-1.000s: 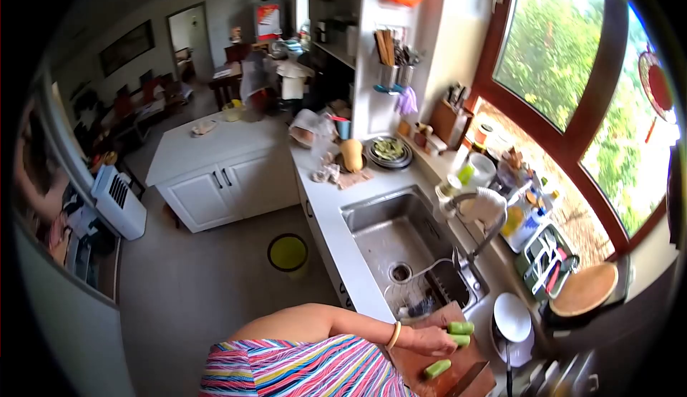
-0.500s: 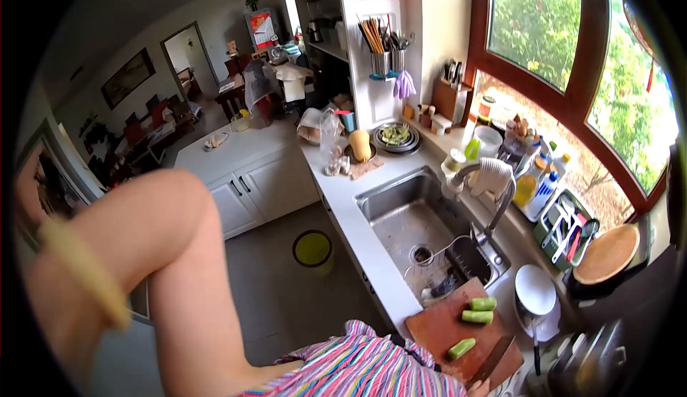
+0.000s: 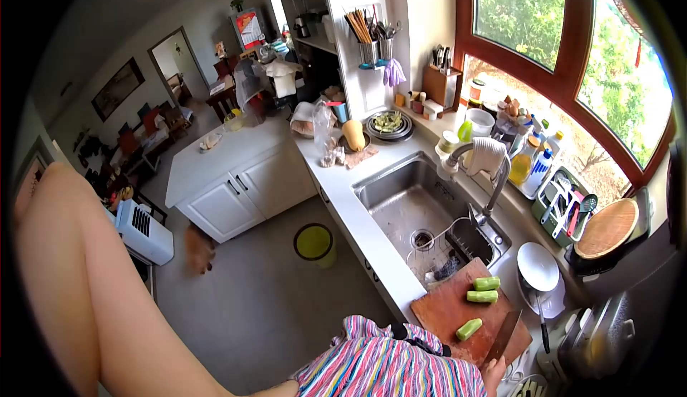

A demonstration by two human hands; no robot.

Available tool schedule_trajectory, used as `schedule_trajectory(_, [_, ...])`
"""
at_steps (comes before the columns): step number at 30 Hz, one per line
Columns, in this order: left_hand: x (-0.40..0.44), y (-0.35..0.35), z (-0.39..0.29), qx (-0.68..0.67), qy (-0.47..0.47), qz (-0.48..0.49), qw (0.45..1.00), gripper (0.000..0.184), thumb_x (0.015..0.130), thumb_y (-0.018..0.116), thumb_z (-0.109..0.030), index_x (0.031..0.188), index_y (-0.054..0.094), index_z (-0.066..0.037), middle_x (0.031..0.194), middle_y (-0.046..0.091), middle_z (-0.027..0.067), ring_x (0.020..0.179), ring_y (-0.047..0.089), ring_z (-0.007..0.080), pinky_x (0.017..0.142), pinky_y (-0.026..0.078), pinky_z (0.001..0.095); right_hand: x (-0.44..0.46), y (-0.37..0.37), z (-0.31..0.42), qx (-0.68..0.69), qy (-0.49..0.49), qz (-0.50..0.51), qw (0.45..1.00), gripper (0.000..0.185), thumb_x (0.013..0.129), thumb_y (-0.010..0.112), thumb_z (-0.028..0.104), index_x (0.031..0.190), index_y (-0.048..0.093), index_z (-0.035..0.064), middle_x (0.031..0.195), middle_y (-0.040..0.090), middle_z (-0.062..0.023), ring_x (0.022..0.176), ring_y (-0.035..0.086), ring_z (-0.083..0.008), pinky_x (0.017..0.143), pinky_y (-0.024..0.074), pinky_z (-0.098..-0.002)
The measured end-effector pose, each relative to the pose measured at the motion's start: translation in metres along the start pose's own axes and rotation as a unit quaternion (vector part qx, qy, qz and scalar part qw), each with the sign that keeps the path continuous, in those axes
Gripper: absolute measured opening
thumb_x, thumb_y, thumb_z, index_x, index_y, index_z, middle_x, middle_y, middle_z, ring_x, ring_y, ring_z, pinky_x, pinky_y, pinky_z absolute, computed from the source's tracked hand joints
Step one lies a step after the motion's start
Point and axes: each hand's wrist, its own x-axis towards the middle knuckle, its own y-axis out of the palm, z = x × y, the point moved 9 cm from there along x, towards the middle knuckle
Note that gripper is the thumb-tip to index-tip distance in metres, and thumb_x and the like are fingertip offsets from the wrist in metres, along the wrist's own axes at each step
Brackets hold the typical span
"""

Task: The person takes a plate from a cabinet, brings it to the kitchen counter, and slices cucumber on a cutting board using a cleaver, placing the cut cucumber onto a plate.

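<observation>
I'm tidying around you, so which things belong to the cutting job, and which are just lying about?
Cutting job:
- knife, in the right hand
- cutting board
- three green vegetable pieces

Apparently just lying about:
- squash
- clear plastic bag
- green bin

knife (image 3: 505, 335) in right hand (image 3: 492, 374)

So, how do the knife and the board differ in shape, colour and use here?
The knife is long and narrow; the board is broad. The knife's blade is dark, the board reddish brown. The right hand grips the knife, while the board bears three green pieces. Both show at lower right.
</observation>
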Motion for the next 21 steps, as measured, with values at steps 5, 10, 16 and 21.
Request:
schedule_trajectory(5, [-0.038, 0.043, 0.047, -0.018, -0.099, 0.047, 0.994, 0.022, 0.101, 0.038, -0.024, 0.104, 0.055, -0.010, 0.104, 0.056, 0.0036, 0.104, 0.049, 0.0185, 0.092, 0.037, 0.0372, 0.007, 0.012, -0.004, 0.050, 0.044, -0.025, 0.997, 0.030, 0.087, 0.046, 0.013, 0.107, 0.060, -0.0053, 0.084, 0.061, -0.0271, 0.081, 0.060, -0.0370, 0.076, 0.0476, -0.0417])
schedule_trajectory(10, [0.015, -0.019, 0.016, 0.010, -0.013, 0.016, 1.000, 0.022, 0.101, 0.039, -0.023, 0.103, 0.055, -0.009, 0.102, 0.056, 0.0042, 0.102, 0.050, 0.0185, 0.091, 0.038, 0.0365, 0.002, 0.007, 0.023, 0.001, 0.061, -0.014, 0.998, 0.024, 0.088, 0.047, 0.013, 0.100, 0.059, -0.0047, 0.088, 0.061, -0.0319, 0.085, 0.059, -0.0479, 0.075, 0.0470, -0.0504])
schedule_trajectory(16, [0.092, -0.110, -0.060, 0.065, 0.157, -0.065, 0.983, 0.021, 0.100, 0.040, -0.022, 0.103, 0.055, -0.008, 0.100, 0.056, 0.0050, 0.100, 0.050, 0.0185, 0.090, 0.038, 0.0357, 0.000, 0.004, 0.022, 0.002, 0.100, -0.025, 0.995, 0.032, 0.086, 0.046, 0.021, 0.104, 0.060, -0.0021, 0.093, 0.060, -0.0325, 0.092, 0.058, -0.0494, 0.081, 0.0452, -0.0528])
schedule_trajectory(21, [0.157, -0.137, -0.118, 0.076, 0.261, -0.081, 0.959, 0.020, 0.100, 0.041, -0.021, 0.103, 0.055, -0.008, 0.098, 0.056, 0.0056, 0.098, 0.051, 0.0185, 0.089, 0.039, 0.0351, 0.002, 0.005, 0.017, -0.073, 0.124, -0.040, 0.989, 0.022, 0.085, 0.047, 0.015, 0.089, 0.058, -0.0033, 0.085, 0.060, -0.0314, 0.086, 0.059, -0.0480, 0.076, 0.0467, -0.0515])
